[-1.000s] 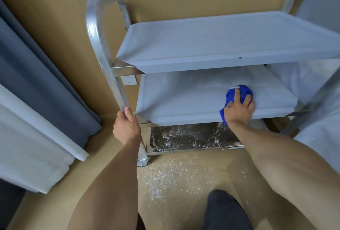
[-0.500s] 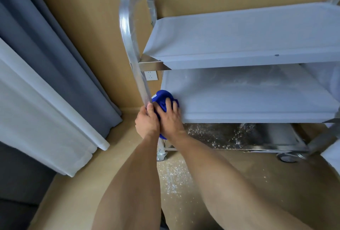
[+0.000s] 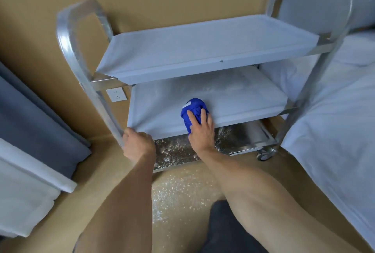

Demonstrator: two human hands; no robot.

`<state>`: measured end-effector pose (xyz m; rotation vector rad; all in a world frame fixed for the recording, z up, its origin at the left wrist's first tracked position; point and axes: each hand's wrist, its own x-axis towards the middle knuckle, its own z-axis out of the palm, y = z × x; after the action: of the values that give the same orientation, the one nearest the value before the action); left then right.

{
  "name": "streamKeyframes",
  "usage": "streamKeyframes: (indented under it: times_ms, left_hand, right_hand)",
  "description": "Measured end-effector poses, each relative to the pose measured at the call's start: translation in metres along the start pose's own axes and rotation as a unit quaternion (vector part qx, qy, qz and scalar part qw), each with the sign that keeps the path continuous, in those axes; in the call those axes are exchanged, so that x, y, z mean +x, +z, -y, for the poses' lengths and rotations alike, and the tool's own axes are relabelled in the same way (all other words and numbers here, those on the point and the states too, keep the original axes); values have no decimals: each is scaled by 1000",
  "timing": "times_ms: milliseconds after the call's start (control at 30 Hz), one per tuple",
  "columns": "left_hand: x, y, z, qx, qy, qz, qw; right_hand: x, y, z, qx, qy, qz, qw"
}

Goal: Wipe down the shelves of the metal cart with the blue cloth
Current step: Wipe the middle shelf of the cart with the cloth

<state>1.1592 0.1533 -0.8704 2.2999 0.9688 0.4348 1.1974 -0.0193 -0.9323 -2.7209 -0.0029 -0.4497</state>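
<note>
Nearest, white specks (image 3: 178, 192) litter the floor. The left hand (image 3: 138, 143) grips the cart's left frame post (image 3: 97, 98), steadying the metal cart (image 3: 316, 98). The right hand (image 3: 200, 131) presses the bunched blue cloth (image 3: 191, 110), fingers curled over it, on the middle shelf (image 3: 233, 100) near its front edge. Wiping this shelf appears underway; next likely calls for sweeping toward the dusty back. Beyond sits the top shelf (image 3: 203, 50); below, a speckled bottom shelf (image 3: 239, 141). Three shelves, one cloth, two hands.
</note>
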Motion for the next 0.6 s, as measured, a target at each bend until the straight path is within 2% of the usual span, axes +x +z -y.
streamKeyframes:
  times_ms: [67,100,333,433,600]
  left_hand:
    - [-22,19,-13,40,117,49,991]
    - [-28,27,-20,50,133,60,988]
    - [-39,70,-57,48,141,54,987]
    - [-47,89,-64,47,143,56,987]
    - [-50,109,-63,28,141,48,988]
  right_hand:
    - [5,-9,-29,5,42,-23,999]
    - [8,-14,-45,9,70,-36,997]
    - [58,-61,-176,41,279,-122,952]
    - [65,-72,-237,67,354,-196,912]
    - [58,-58,-258,97,353,-263,893]
